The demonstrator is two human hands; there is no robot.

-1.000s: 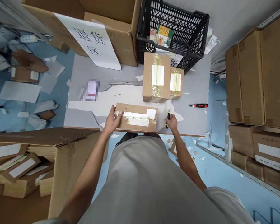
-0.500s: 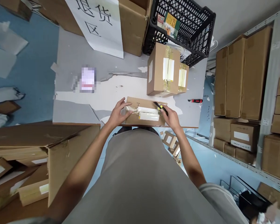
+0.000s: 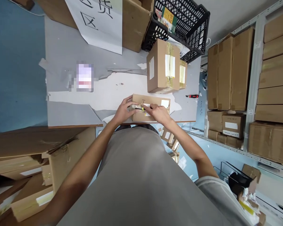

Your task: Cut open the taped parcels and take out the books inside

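Observation:
A small taped cardboard box [image 3: 153, 99] lies flat at the table's front edge, with white labels along its top. My left hand [image 3: 124, 111] grips its left end, the thumb and fingers around clear tape there. Over the middle of the box, my right hand [image 3: 159, 113] is closed on a black and yellow utility knife [image 3: 142, 109]. The knife's tip points left, close to my left fingers; most of its handle is hidden under my right hand. Part of the labels is covered too.
Behind stand a larger taped carton [image 3: 159, 67], a smaller carton [image 3: 183, 74] and a black plastic crate [image 3: 191, 34]. A red and black cutter [image 3: 192, 96] lies at the right. An open carton [image 3: 70, 160] of boxes is at lower left; shelving [image 3: 252, 94] holds cartons at right.
My right hand has moved left along the box with the knife, from the right end to the middle and left part. My left hand stays at the left end. The camera view has shifted slightly.

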